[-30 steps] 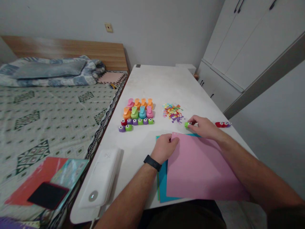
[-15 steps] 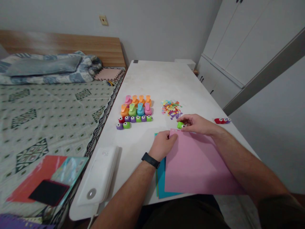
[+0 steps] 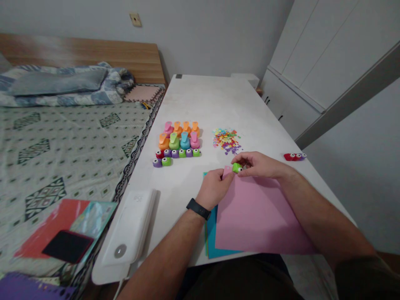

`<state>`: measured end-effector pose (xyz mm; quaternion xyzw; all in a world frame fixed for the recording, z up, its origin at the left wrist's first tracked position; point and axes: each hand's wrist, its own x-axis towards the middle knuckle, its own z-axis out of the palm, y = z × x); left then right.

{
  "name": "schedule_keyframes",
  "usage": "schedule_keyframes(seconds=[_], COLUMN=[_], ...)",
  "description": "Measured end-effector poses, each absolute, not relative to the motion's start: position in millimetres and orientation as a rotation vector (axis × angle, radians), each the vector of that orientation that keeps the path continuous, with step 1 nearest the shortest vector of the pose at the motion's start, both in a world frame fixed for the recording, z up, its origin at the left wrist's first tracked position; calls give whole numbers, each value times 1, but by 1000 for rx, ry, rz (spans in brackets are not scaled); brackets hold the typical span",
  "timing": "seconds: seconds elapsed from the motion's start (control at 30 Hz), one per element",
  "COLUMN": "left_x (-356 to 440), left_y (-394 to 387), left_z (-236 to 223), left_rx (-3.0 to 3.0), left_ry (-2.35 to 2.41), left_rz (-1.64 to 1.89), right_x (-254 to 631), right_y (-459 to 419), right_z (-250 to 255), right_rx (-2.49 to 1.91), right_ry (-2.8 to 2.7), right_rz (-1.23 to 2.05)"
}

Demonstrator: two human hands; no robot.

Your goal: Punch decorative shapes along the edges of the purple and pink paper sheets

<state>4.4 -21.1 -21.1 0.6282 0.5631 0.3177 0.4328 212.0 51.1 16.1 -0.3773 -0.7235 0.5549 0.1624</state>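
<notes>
In my head view, my right hand (image 3: pixel 246 163) pinches the green punch (image 3: pixel 236 168) at the far edge of the pink sheet (image 3: pixel 256 216), just right of and beyond my left thumb; my left hand (image 3: pixel 215 188) grips that sheet's left edge.

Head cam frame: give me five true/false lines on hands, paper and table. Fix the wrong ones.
1. The right hand holds a small green punch. True.
2. The dark wristband is on the right wrist. False: the dark wristband is on the left wrist.
3. The left hand holds the pink sheet near a corner. True.
4. The colored paper bits lie on the bed. False: the colored paper bits lie on the white table.
5. A blue sheet shows beneath the pink sheet. True.
</notes>
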Motion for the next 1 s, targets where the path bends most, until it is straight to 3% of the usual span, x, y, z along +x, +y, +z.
schedule_keyframes(seconds=[1.0], left_x=[6], left_y=[-23], left_z=[-13], left_rx=[1593], left_ry=[1407], left_rz=[803], right_x=[218], right_y=[41], right_z=[7], right_rx=[-966], right_ry=[-2047], right_rz=[1570])
